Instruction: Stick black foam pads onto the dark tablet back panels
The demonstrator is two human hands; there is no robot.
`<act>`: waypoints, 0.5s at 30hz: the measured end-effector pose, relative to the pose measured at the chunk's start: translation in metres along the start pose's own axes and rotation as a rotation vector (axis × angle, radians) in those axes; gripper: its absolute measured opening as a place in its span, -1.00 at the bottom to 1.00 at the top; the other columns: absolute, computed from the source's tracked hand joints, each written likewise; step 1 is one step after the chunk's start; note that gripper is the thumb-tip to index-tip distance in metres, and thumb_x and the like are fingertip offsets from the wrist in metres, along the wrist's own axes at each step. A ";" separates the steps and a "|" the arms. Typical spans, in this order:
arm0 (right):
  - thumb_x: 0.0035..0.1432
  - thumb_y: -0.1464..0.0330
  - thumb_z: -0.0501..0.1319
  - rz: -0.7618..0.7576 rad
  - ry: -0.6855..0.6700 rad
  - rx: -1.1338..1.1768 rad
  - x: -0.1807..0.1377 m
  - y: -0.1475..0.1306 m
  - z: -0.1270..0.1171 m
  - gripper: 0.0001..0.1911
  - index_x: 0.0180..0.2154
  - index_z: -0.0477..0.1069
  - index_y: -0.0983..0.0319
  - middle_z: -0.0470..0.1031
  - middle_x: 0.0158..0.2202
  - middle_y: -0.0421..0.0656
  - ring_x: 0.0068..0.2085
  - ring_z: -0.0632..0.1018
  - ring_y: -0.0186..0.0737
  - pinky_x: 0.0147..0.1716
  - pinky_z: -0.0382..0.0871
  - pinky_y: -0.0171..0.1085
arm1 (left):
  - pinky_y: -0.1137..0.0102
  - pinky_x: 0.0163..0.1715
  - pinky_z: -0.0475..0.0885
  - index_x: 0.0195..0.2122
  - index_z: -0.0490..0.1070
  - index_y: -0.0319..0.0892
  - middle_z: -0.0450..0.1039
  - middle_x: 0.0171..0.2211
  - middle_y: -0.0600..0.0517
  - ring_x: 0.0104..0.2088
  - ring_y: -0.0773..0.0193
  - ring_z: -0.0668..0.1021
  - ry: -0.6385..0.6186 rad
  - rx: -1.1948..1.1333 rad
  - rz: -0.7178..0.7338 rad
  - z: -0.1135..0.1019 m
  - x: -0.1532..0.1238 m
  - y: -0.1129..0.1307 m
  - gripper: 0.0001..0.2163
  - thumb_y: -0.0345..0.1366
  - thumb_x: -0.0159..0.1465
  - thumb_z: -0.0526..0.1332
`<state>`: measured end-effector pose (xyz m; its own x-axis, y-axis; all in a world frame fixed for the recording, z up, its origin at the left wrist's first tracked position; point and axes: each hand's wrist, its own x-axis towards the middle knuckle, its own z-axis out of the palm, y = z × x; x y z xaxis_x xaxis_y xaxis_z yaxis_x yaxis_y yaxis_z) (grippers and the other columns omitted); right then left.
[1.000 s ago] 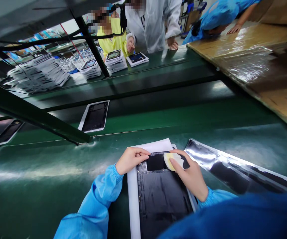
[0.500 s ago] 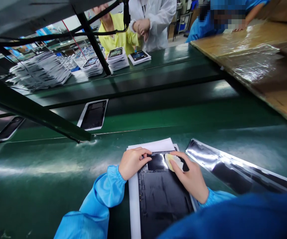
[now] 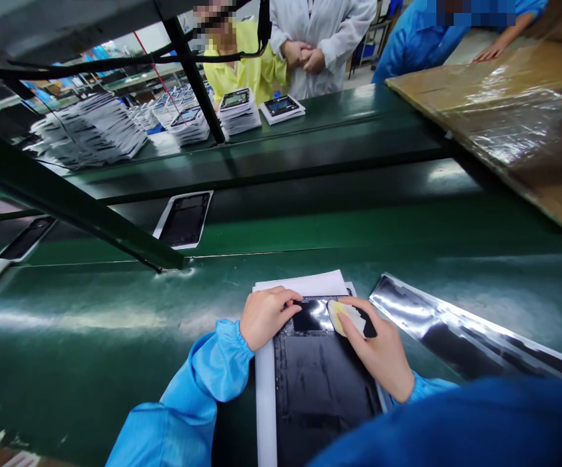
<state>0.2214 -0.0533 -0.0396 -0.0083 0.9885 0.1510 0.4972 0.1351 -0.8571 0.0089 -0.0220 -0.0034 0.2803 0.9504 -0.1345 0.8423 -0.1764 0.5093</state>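
Observation:
In front of me lies a black tablet back panel (image 3: 327, 376) on white sheets (image 3: 305, 283). Near its top is a glossy black rectangular film (image 3: 310, 318). My left hand (image 3: 267, 318) rests at the film's left end, thumb and fingertips pinched close together; what lies between them is too small to make out. My right hand (image 3: 381, 350) grips a rounded, pale yellow and white pad (image 3: 343, 319), with a black part showing beside it. The pad touches the film's right end. Right of the panel are long glossy black strips with a white border (image 3: 456, 331).
A green beam (image 3: 91, 207) slants across the left. Another tablet panel (image 3: 184, 220) lies on the green belt ahead. Stacks of panels (image 3: 239, 113) stand beyond it, near several people. Plastic-covered cardboard (image 3: 514, 123) lies at the right.
The whole view has shifted slightly. Both hands keep almost the same places on the panel, the right still holding the pad against the film. The people behind have moved a little.

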 end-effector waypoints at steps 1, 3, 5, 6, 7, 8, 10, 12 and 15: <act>0.16 0.19 0.14 -0.004 0.000 -0.002 0.000 0.000 0.000 -0.81 -0.21 0.40 0.11 0.58 -0.35 -0.29 -0.64 0.43 -0.33 -0.55 0.39 -0.32 | 0.45 -0.38 0.32 -0.18 0.56 0.00 0.58 -0.33 0.10 -0.44 0.31 0.51 0.000 0.012 0.003 0.000 0.000 0.000 -0.84 -0.29 0.23 0.24; 0.16 0.20 0.14 -0.010 0.001 -0.004 0.001 -0.001 0.000 -0.81 -0.21 0.40 0.11 0.58 -0.35 -0.29 -0.65 0.41 -0.34 -0.56 0.39 -0.32 | 0.45 -0.38 0.32 -0.17 0.56 -0.01 0.57 -0.32 0.10 -0.43 0.31 0.52 -0.001 0.036 0.012 0.000 0.000 0.000 -0.84 -0.29 0.24 0.24; 0.17 0.21 0.14 -0.017 0.004 -0.007 0.001 -0.001 0.000 -0.81 -0.21 0.40 0.12 0.58 -0.35 -0.29 -0.64 0.42 -0.34 -0.55 0.39 -0.33 | 0.45 -0.39 0.32 -0.17 0.56 -0.03 0.58 -0.31 0.09 -0.43 0.31 0.53 -0.001 0.050 0.020 0.000 -0.001 0.000 -0.84 -0.29 0.24 0.24; 0.17 0.22 0.14 -0.020 0.006 -0.008 0.001 -0.001 0.000 -0.81 -0.21 0.40 0.12 0.58 -0.36 -0.29 -0.64 0.43 -0.34 -0.55 0.39 -0.34 | 0.45 -0.38 0.32 -0.17 0.56 -0.03 0.58 -0.31 0.10 -0.43 0.31 0.53 0.000 0.054 0.024 0.001 -0.001 0.000 -0.84 -0.29 0.24 0.24; 0.17 0.22 0.14 -0.024 0.008 -0.008 0.001 -0.001 0.000 -0.81 -0.21 0.40 0.13 0.58 -0.36 -0.29 -0.63 0.44 -0.34 -0.55 0.40 -0.34 | 0.45 -0.38 0.32 -0.17 0.55 -0.04 0.58 -0.31 0.10 -0.43 0.31 0.53 0.002 0.059 0.028 0.001 -0.001 0.000 -0.84 -0.29 0.24 0.25; 0.17 0.22 0.14 -0.028 0.011 -0.008 0.001 0.000 0.000 -0.81 -0.21 0.40 0.13 0.58 -0.36 -0.29 -0.63 0.44 -0.34 -0.56 0.40 -0.34 | 0.45 -0.38 0.33 -0.17 0.55 -0.03 0.58 -0.31 0.11 -0.42 0.32 0.53 0.004 0.065 0.031 0.001 -0.001 -0.001 -0.85 -0.29 0.24 0.25; 0.17 0.22 0.14 -0.037 0.017 -0.007 0.001 0.001 0.001 -0.81 -0.21 0.40 0.14 0.58 -0.38 -0.29 -0.65 0.43 -0.35 -0.57 0.39 -0.35 | 0.46 -0.37 0.34 -0.18 0.55 -0.01 0.58 -0.30 0.14 -0.43 0.34 0.53 0.013 0.079 0.030 0.002 -0.001 0.000 -0.85 -0.29 0.24 0.25; 0.17 0.22 0.14 -0.047 0.023 -0.008 0.001 0.002 0.001 -0.81 -0.21 0.40 0.14 0.58 -0.38 -0.29 -0.63 0.45 -0.36 -0.57 0.39 -0.36 | 0.47 -0.37 0.35 -0.18 0.54 0.02 0.59 -0.29 0.17 -0.43 0.36 0.53 0.019 0.097 0.026 0.002 -0.002 0.000 -0.85 -0.29 0.24 0.24; 0.17 0.23 0.14 -0.063 0.025 -0.013 0.002 0.002 0.002 -0.82 -0.21 0.40 0.15 0.58 -0.37 -0.30 -0.63 0.44 -0.38 -0.56 0.39 -0.38 | 0.48 -0.37 0.36 -0.17 0.53 0.03 0.58 -0.30 0.19 -0.43 0.37 0.53 0.021 0.118 0.024 0.001 -0.002 0.001 -0.85 -0.29 0.24 0.25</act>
<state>0.2204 -0.0511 -0.0422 -0.0186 0.9761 0.2166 0.5079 0.1958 -0.8388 0.0092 -0.0247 -0.0037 0.2927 0.9504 -0.1054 0.8842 -0.2270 0.4082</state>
